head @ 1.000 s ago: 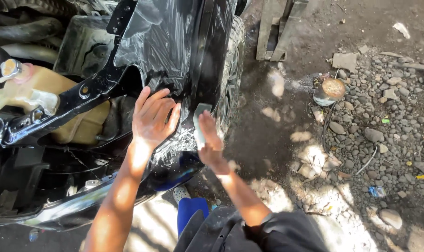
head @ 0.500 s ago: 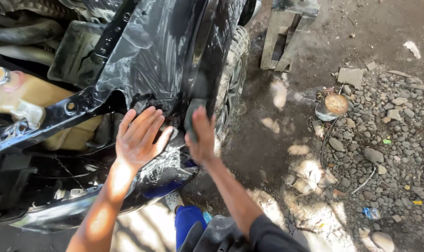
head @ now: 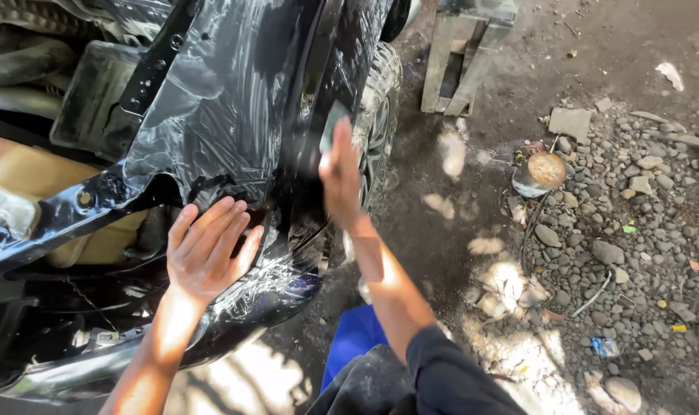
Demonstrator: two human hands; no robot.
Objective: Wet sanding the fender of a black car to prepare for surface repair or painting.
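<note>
Left hand (head: 207, 250) lies spread on the wet black fender (head: 234, 115); right hand's (head: 340, 173) grip pinches a grey pad (head: 332, 127) above gravel ground (head: 634, 253).

Bare forearms, dark sleeve (head: 449, 376), blue trousers (head: 353, 338)

wooden stool (head: 466, 58); round tin (head: 540, 174), grey stones (head: 634, 223)
</note>
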